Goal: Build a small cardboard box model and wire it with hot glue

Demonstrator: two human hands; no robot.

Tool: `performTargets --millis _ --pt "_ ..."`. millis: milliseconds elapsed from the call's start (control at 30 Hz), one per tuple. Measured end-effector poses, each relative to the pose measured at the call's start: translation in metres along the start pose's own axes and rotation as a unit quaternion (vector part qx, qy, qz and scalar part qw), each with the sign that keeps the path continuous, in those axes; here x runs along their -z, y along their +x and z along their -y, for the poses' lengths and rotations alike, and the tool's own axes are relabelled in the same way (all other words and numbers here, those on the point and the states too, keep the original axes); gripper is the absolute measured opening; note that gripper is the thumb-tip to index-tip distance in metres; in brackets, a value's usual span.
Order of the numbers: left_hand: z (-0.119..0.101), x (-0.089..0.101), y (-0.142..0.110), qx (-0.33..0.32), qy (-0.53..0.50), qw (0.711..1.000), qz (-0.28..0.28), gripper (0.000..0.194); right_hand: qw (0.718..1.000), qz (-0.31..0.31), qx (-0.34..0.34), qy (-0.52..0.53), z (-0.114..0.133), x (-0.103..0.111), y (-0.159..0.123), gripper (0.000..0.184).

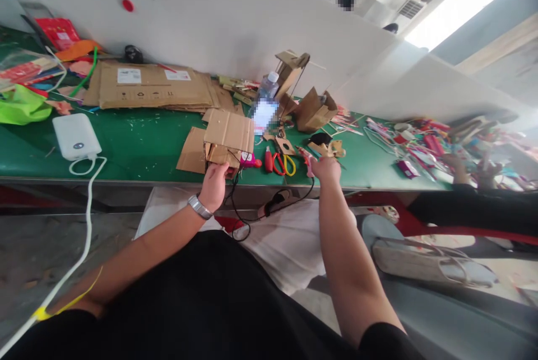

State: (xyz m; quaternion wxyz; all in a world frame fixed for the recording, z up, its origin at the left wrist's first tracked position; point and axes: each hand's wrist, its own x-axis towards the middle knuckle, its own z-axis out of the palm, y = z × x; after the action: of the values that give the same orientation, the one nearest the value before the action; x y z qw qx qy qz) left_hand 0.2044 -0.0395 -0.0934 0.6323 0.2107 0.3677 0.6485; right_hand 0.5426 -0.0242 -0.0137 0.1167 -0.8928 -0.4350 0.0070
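My left hand [215, 185], with a metal-band watch on its wrist, grips the lower edge of a small cardboard box [229, 131] at the table's front edge. Its fingers are partly hidden under the box. My right hand [328, 170] is closed around a pink hot glue gun [309, 162], whose black cord hangs over the edge. The glue gun's nozzle points away and to the left. Between my hands lie scissors [290, 165] with red and yellow handles and a red-handled tool [268, 160]. Cut cardboard pieces [334, 148] lie just beyond my right hand.
Flattened cardboard [155, 91], a clear bottle [269, 86] and a lit phone [264, 116] stand or lie behind. A white power bank [77, 135] with a cable sits left. Cardboard models [317, 110] stand at the wall. Another person's hands [458, 169] work among craft scraps at right.
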Motion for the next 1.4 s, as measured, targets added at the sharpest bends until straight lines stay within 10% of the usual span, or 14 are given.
performTargets --millis 133,300,433,633,767,900,1067,1400 --pt "-0.002 -0.001 -0.001 -0.001 0.001 1.0 -0.001 0.039 0.967 -0.078 0.206 0.13 0.05 0.011 -0.044 0.033" --pt "-0.007 -0.003 0.001 -0.001 0.006 1.0 0.008 0.043 0.854 0.044 0.465 0.228 0.122 0.013 -0.101 0.031" --pt "-0.009 -0.003 0.003 0.001 0.015 1.0 0.016 0.042 0.871 0.11 0.432 0.207 0.131 0.03 -0.122 0.02" --pt "-0.006 0.003 0.006 0.002 0.036 0.999 0.009 0.037 0.829 0.142 0.336 0.424 0.08 0.083 -0.128 0.026" --pt "-0.005 0.003 0.005 0.003 0.034 0.999 0.01 0.037 0.806 -0.032 0.239 0.54 0.051 0.098 -0.113 0.021" --pt "-0.006 0.0 0.001 0.01 0.021 1.0 0.018 0.035 0.869 -0.203 0.23 0.387 0.058 0.076 -0.119 0.01" --pt "-0.01 -0.006 -0.003 0.017 0.012 0.999 0.029 0.035 0.877 0.005 0.376 0.3 0.098 0.028 -0.16 0.022" --pt "-0.007 -0.003 -0.001 0.012 0.011 0.999 0.045 0.027 0.885 0.143 0.274 0.349 0.136 -0.013 -0.168 0.039"
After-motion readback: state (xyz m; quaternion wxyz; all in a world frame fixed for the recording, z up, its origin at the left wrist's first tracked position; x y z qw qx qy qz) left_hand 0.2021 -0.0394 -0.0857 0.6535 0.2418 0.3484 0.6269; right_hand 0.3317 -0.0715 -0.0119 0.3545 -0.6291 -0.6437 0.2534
